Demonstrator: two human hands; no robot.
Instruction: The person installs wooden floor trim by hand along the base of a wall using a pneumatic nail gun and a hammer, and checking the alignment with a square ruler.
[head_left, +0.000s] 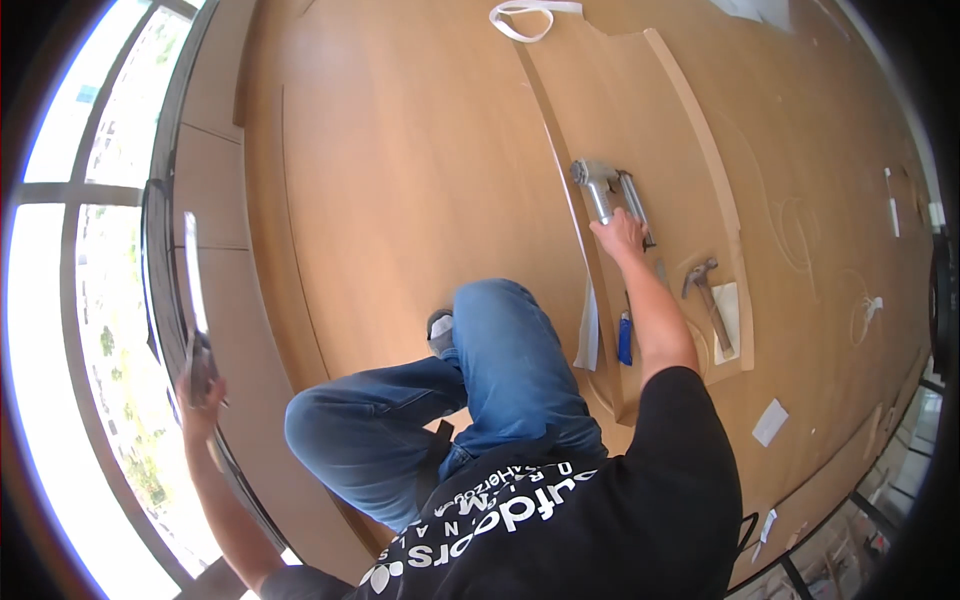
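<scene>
My right hand is closed round the handle of a silver-grey nail gun, which rests on a long brown board to my right. At far left, beside the window ledge, my left hand grips a tool with a dark handle and a long, pale, shiny blade. The blade points away from me; its exact kind is unclear. Nearer me on the board lie a claw hammer and a blue utility knife. The hammer's handle lies over a cream-coloured sheet.
I sit with legs folded on a brown floor. A bright window runs along the left. A white looped strip lies at the far end of the board. Thin cords and a white paper piece are at right.
</scene>
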